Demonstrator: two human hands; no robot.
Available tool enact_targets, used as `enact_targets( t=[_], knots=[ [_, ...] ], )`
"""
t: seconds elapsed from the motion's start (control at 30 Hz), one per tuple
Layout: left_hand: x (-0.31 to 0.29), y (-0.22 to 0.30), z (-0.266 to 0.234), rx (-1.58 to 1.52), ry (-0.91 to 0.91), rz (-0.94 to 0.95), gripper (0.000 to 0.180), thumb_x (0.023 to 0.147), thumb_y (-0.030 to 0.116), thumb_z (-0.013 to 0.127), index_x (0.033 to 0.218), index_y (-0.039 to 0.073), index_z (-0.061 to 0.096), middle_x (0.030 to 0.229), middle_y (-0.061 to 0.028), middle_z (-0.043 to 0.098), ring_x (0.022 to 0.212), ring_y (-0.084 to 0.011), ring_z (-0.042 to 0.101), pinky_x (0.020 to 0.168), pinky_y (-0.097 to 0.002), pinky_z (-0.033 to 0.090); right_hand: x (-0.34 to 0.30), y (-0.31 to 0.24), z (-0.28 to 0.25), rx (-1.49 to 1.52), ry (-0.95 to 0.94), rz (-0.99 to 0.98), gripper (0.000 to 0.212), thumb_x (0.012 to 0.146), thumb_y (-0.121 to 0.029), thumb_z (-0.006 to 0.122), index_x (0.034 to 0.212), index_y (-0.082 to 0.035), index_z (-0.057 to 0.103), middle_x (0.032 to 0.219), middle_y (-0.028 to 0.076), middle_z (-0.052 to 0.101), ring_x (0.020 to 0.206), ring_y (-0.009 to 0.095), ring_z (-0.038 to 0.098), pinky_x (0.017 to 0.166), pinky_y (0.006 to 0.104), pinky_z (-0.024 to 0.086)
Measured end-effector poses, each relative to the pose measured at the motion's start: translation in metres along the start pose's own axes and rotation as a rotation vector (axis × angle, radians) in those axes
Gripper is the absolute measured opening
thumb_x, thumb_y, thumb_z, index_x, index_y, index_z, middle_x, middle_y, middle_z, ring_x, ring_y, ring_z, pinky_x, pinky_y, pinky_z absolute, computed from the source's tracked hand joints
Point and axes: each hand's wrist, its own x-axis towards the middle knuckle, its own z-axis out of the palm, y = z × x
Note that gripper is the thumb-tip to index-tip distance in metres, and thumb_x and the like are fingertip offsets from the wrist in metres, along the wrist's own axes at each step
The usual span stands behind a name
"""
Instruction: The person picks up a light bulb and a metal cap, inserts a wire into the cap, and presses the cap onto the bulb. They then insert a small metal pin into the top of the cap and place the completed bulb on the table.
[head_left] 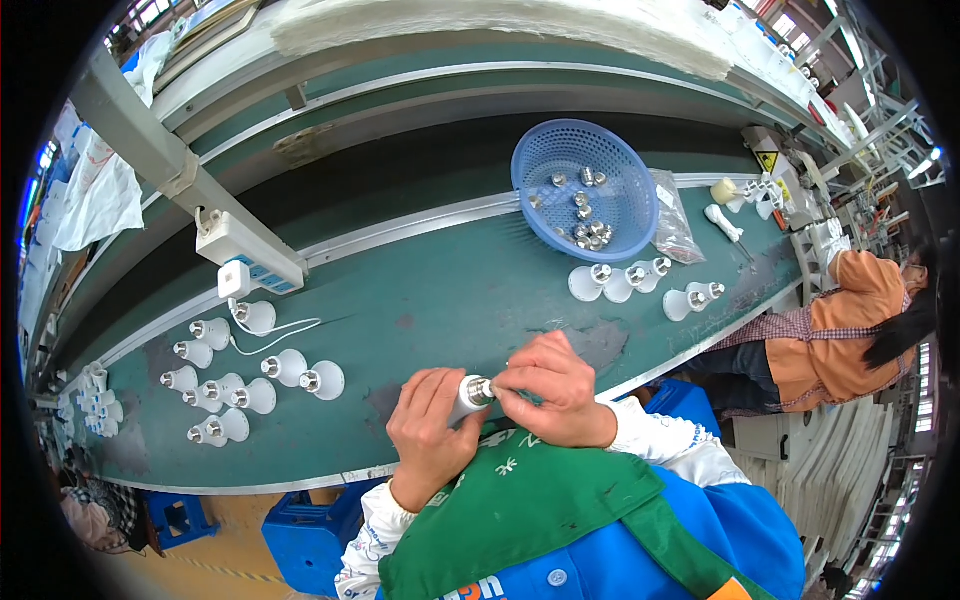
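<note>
My left hand (432,428) is wrapped round a white light bulb (465,402) just above the bench's front edge. The bulb's silver screw cap (480,390) points right, toward my other hand. My right hand (550,390) is closed in a pinch at the end of that cap, fingertips against it. Whether a small part sits between those fingertips is hidden. To the left, several white bulbs (323,380) stand with their silver caps up. More bulbs (622,283) stand in a short row to the right. Loose silver caps (592,237) lie in a blue perforated basket (640,205) beyond my hands.
A white power strip (245,245) on a post carries a plugged charger whose white cable (275,345) lies on the green bench (420,300). Right of the basket are a clear plastic bag (675,220) and a white screwdriver-like tool (724,223). A person in orange (850,300) works at the far right.
</note>
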Motion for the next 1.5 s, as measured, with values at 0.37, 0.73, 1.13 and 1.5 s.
enact_targets(
  t=[0.37,0.73,1.13,1.5],
  knots=[
    [0.004,0.004,-0.002,0.059,0.0,0.048,0.038,0.058,0.01,0.075,0.094,0.002,0.065,0.088,-0.0102,0.064,0.085,-0.0309,0.062,0.072,-0.0371,0.052,0.003,-0.004,-0.008,-0.054,-0.008,-0.011,0.016,0.058,0.0,0.072,0.072,-0.004,0.067,0.069,0.004,0.059,0.062,0.02,0.056,0.063,0.0324,0.039],
    [0.007,0.006,-0.002,0.115,0.025,0.096,0.036,0.057,0.011,0.075,0.091,0.002,0.066,0.088,-0.0085,0.065,0.084,-0.0302,0.063,0.069,-0.0354,0.052,0.002,-0.005,-0.008,-0.068,0.011,-0.033,0.017,0.054,0.003,0.069,0.069,-0.003,0.064,0.067,0.005,0.057,0.059,0.021,0.055,0.061,0.0324,0.039],
    [0.006,0.002,0.003,-0.003,-0.016,0.026,0.038,0.053,0.004,0.075,0.09,0.001,0.065,0.086,-0.0114,0.065,0.084,-0.0325,0.062,0.072,-0.0384,0.051,-0.003,-0.003,-0.013,-0.118,-0.063,0.03,0.012,0.065,0.002,0.068,0.074,-0.006,0.066,0.071,0.004,0.059,0.064,0.02,0.056,0.064,0.0334,0.038],
    [0.004,0.003,0.006,-0.122,-0.04,-0.003,0.04,0.054,0.008,0.078,0.092,0.002,0.065,0.087,-0.0112,0.066,0.085,-0.032,0.063,0.075,-0.0383,0.052,-0.009,0.001,-0.022,0.788,-0.196,0.774,0.017,0.086,-0.008,0.061,0.098,0.0,0.069,0.08,0.007,0.066,0.069,0.011,0.058,0.063,0.0245,0.046]
  ],
)
